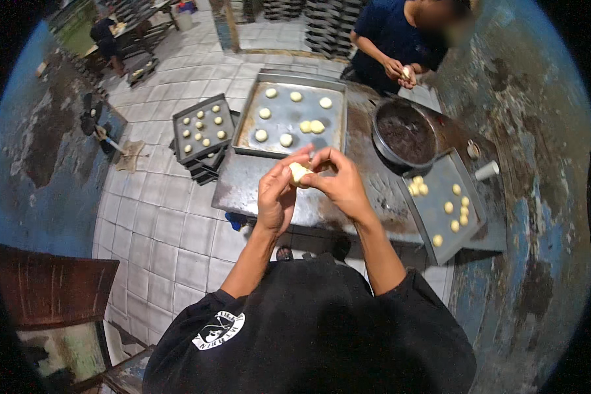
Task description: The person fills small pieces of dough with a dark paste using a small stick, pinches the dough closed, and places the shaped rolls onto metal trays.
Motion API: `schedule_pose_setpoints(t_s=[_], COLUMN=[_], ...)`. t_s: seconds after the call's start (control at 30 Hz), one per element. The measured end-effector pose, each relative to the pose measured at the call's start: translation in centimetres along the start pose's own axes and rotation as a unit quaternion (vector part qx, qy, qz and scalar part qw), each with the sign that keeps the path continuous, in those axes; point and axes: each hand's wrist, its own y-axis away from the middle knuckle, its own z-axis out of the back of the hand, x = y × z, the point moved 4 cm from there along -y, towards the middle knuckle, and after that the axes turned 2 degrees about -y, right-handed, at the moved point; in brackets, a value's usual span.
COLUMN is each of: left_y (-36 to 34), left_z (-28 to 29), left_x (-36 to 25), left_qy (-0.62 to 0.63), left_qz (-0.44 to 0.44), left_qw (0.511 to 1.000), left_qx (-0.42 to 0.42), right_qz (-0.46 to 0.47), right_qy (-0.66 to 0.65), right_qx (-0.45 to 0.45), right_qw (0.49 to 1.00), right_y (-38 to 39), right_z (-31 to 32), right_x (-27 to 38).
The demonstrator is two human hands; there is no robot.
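Between my two hands, above the near edge of the metal table (243, 187), is a piece of pale yellow dough (299, 173). My left hand (277, 194) supports it from the left, and the fingers of my right hand (338, 180) pinch its right side. Just beyond my hands lies a large square baking tray (241, 134) with several round dough balls, two of them touching (311, 127). To the right stands a round metal pot (379, 134) of dark brown crumbly filling (407, 134). A smaller tray (440, 174) with several dough balls rests at the table's right end.
Across the table a person (400, 39) in a dark shirt holds a small dough piece (406, 73). At the left, stacked trays (179, 125) hold dough balls above the tiled floor. A white cup (486, 171) lies near the worn right wall. Another person (105, 36) is far left.
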Motion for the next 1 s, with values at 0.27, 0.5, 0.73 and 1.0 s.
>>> schedule_pose_setpoints(t_s=[0.27,0.5,0.73,1.0], left_y=[1.0,0.9,1.4,1.7], left_z=[0.8,-4.3,-11.6,-12.5], left_x=[1.8,5.1,9.7,16.5], left_qy=[0.028,0.020,0.031,0.042], left_qz=[0.052,0.032,0.087,0.189], left_qw=[0.991,0.994,0.995,0.967], left_qx=[-0.119,-0.107,-0.042,-0.163], right_qz=[-0.097,0.013,-0.165,-0.013], right_qy=[-0.120,0.106,-0.222,-0.030], right_qx=[0.008,-0.061,0.003,-0.047], right_qw=[0.988,0.992,0.961,0.998], right_y=[2.4,4.0,5.9,8.7], right_z=[-0.2,4.9,12.2,16.9], right_x=[0.7,-0.1,-4.9,-5.5])
